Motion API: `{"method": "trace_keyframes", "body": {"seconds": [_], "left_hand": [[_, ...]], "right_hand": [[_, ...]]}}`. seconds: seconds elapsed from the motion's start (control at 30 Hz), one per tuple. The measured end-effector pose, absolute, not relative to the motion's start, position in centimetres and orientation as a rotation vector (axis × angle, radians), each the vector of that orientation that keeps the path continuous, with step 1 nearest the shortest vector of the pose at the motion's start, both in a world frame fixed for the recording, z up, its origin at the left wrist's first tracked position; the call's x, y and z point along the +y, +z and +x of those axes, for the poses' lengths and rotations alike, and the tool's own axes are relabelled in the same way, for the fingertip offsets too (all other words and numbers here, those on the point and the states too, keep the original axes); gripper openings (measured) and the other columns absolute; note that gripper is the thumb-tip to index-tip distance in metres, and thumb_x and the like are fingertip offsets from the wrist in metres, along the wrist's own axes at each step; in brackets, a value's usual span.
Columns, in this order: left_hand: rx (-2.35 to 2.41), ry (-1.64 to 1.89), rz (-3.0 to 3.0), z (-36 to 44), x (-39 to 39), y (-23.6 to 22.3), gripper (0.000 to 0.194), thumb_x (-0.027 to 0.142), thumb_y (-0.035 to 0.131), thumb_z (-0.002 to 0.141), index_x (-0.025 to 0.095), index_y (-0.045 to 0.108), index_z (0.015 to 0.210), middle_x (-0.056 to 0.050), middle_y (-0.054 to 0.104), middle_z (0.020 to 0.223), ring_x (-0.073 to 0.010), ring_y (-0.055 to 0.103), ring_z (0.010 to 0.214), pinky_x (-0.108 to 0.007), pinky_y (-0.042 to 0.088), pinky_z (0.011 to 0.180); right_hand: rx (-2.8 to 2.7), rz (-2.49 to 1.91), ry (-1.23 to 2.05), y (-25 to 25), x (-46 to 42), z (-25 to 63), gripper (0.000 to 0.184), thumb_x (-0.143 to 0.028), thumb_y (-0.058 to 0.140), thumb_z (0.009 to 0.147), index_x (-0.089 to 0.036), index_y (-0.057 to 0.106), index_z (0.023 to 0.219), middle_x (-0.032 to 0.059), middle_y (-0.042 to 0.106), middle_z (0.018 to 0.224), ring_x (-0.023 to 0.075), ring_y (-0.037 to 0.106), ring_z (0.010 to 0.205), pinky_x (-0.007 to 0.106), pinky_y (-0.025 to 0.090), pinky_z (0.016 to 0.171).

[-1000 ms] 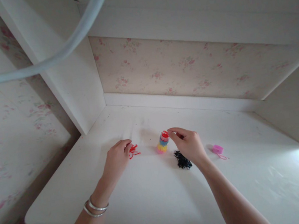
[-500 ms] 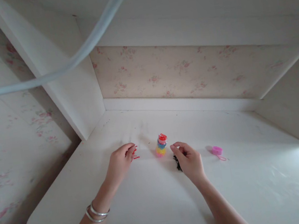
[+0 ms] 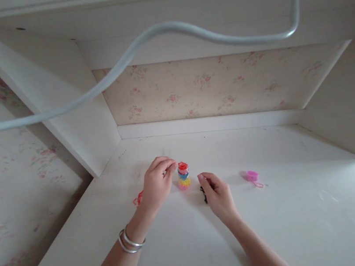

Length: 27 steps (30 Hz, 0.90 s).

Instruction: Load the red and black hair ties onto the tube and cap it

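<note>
A small clear jar [image 3: 185, 181] stands upright on the white desk, filled with pink, yellow and blue layers. Red rubber bands [image 3: 183, 166] are heaped at its mouth. My left hand [image 3: 159, 180] has its thumb and forefinger pinched at the left of that mouth, on what looks like a red band. Beneath its wrist side lies a loose red pile [image 3: 138, 199], partly covered. To the jar's right, my right hand [image 3: 219, 194] is closed in a pinch; whatever it may hold is hidden. Black bands [image 3: 203, 195] lie partly behind its fingers.
A pink lid-like ring [image 3: 252, 175] with a pink loop rests to the right on the desk [image 3: 278, 224]. A pale cable [image 3: 162, 28] hangs across the upper view. Side panels and an overhead shelf [image 3: 212, 7] enclose the desk.
My left hand has moved right, from the loose red bands to the jar's mouth. My right hand stays beside the jar in a pinch. The camera view has shifted.
</note>
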State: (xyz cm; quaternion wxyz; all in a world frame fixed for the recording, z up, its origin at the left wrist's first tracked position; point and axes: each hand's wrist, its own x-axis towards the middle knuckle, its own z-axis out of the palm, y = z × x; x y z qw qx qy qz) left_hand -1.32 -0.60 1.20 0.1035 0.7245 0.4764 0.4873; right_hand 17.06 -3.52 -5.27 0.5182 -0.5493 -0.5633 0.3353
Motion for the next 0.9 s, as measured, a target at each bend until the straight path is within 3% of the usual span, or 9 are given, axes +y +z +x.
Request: {"method": "trace_keyframes", "body": {"seconds": [0.33,0.63,0.77,0.9], "left_hand": [[1.396,1.274,2.222,0.1,0.0,0.7,0.021,0.031,0.050,0.092,0.022,0.070,0.093,-0.004,0.061,0.098,-0.0133,0.060,0.089,-0.021,0.050,0.072],[1.507,1.413,2.038,-2.0,-0.3,0.7,0.028,0.035,0.043,0.095,0.020,0.065,0.096,-0.006,0.065,0.099,-0.0143,0.061,0.088,-0.021,0.049,0.068],[1.714,1.350,1.928,-4.9,0.0,-0.7,0.030,0.041,0.044,0.092,0.020,0.066,0.094,-0.004,0.069,0.092,-0.0148,0.063,0.080,-0.024,0.049,0.071],[1.934,1.115,1.840,-8.2,0.4,-2.4,0.031,0.041,0.044,0.090,0.021,0.065,0.100,-0.003,0.071,0.099,-0.0158,0.064,0.078,-0.026,0.049,0.076]], "right_hand": [[-1.377,-1.261,0.827,-4.7,-4.0,17.1,0.033,-0.049,0.050,0.089,-0.019,0.063,0.091,-0.0054,0.040,0.057,0.0101,0.034,0.051,0.021,0.027,0.047],[-1.476,-1.252,0.708,-5.0,-4.3,17.1,0.029,-0.042,0.050,0.091,-0.017,0.064,0.087,-0.0055,0.039,0.055,0.0085,0.033,0.049,0.021,0.026,0.046],[-1.694,-1.172,0.562,-5.3,-5.0,16.6,0.024,-0.035,0.050,0.091,-0.017,0.064,0.085,-0.0044,0.045,0.055,0.0085,0.039,0.048,0.021,0.030,0.049],[-2.044,-1.178,0.540,-5.3,-5.8,14.2,0.025,-0.030,0.044,0.093,-0.021,0.065,0.085,-0.0012,0.059,0.062,0.0099,0.051,0.054,0.021,0.035,0.055]]}}
